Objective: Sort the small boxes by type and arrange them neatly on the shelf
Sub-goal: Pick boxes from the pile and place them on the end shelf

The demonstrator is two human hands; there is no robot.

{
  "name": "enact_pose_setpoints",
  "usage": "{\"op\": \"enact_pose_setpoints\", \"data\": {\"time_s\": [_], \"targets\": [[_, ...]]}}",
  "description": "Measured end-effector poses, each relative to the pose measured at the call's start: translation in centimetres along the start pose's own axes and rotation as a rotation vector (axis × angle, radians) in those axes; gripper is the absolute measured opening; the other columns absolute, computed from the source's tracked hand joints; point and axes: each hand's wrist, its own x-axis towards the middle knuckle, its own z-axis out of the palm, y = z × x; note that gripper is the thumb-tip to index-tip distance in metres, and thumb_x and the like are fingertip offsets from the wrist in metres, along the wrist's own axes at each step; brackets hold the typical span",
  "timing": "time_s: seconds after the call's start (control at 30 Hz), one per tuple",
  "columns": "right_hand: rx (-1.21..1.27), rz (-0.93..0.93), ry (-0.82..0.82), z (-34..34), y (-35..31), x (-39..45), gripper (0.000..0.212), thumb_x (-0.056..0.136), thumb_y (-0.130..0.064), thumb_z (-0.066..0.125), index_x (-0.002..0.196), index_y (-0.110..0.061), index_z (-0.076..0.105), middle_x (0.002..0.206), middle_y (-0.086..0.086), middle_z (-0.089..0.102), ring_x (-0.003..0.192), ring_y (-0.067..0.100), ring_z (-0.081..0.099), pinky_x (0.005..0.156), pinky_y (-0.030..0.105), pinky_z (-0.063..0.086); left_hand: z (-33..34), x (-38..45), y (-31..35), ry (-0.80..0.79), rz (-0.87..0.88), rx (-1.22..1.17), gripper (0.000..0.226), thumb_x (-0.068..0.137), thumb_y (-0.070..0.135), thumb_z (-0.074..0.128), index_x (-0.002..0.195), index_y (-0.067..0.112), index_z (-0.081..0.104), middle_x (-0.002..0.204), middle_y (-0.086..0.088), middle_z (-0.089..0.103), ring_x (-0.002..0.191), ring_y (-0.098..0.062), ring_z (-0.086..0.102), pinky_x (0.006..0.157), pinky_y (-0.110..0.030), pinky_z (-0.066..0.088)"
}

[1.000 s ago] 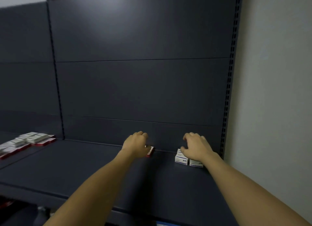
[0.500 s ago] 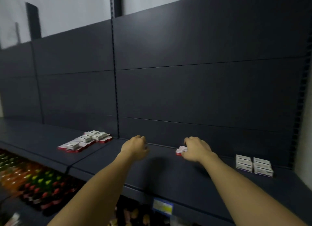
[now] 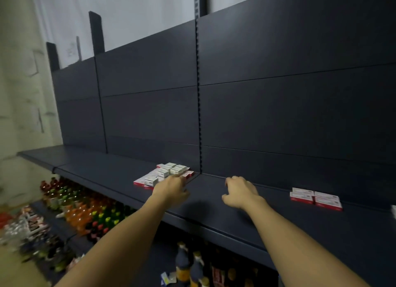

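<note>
A mixed pile of small boxes (image 3: 165, 174), white ones lying over flat red-and-white ones, sits on the dark shelf (image 3: 111, 171) by the upright post. My left hand (image 3: 172, 189) reaches over to the pile's near right edge with fingers stretched out; the view is too blurred to show a grip. My right hand (image 3: 240, 192) hovers over bare shelf to the right, fingers loosely curled, holding nothing. Farther right, two red-and-white boxes (image 3: 316, 199) lie side by side near the back panel.
Below the shelf's front edge stand rows of coloured bottles (image 3: 85, 214) and darker bottles (image 3: 188, 267). A white box edge (image 3: 393, 210) shows at the far right. Dark back panels rise behind the shelf.
The view has swung left. Both hands moved left along the shelf; my right hand came off the red-and-white box, and my left hand now reaches the mixed pile.
</note>
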Motion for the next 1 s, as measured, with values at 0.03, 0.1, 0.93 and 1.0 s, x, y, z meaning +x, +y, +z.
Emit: {"op": "enact_pose_setpoints", "data": {"time_s": [0.03, 0.1, 0.93, 1.0], "targets": [[0.01, -0.008, 0.004, 0.5, -1.2, 0.8, 0.047, 0.09, -0.038, 0.06, 0.129, -0.012, 0.054, 0.129, 0.006, 0.055, 0.118, 0.026, 0.053, 0.093, 0.036, 0.046, 0.2, 0.1, -0.9, 0.001, -0.001, -0.005, 0.033, 0.088, 0.04, 0.055, 0.11, 0.016, 0.062, 0.125, -0.005, 0.055, 0.109, -0.029, 0.057, 0.088, -0.04, 0.051], [0.021, -0.03, 0.011, 1.6, -3.5, 2.4, 0.047, 0.089, -0.037, 0.06, 0.129, -0.012, 0.054, 0.13, 0.006, 0.055, 0.121, 0.026, 0.052, 0.094, 0.036, 0.045, 0.7, 0.6, -2.7, -0.008, 0.001, -0.001, 0.037, 0.088, 0.042, 0.056, 0.115, 0.016, 0.062, 0.13, -0.004, 0.054, 0.112, -0.029, 0.057, 0.089, -0.041, 0.051], [0.034, -0.035, -0.035, 10.2, -13.5, 25.5, 0.041, 0.085, -0.025, 0.058, 0.124, -0.012, 0.054, 0.127, 0.006, 0.056, 0.119, 0.027, 0.053, 0.089, 0.036, 0.046, 5.3, 17.4, -22.7, -0.046, 0.01, -0.022, 0.037, 0.09, 0.031, 0.054, 0.125, 0.021, 0.057, 0.125, -0.001, 0.059, 0.112, -0.022, 0.057, 0.084, -0.038, 0.052], [0.035, -0.034, -0.044, 10.7, -13.8, 26.1, 0.045, 0.084, -0.026, 0.059, 0.127, -0.013, 0.054, 0.128, 0.006, 0.055, 0.121, 0.027, 0.053, 0.092, 0.036, 0.047, 5.5, 18.6, -23.6, -0.034, 0.016, -0.046, 0.033, 0.089, 0.028, 0.053, 0.12, 0.02, 0.059, 0.12, -0.002, 0.061, 0.107, -0.023, 0.058, 0.084, -0.04, 0.053]]}}
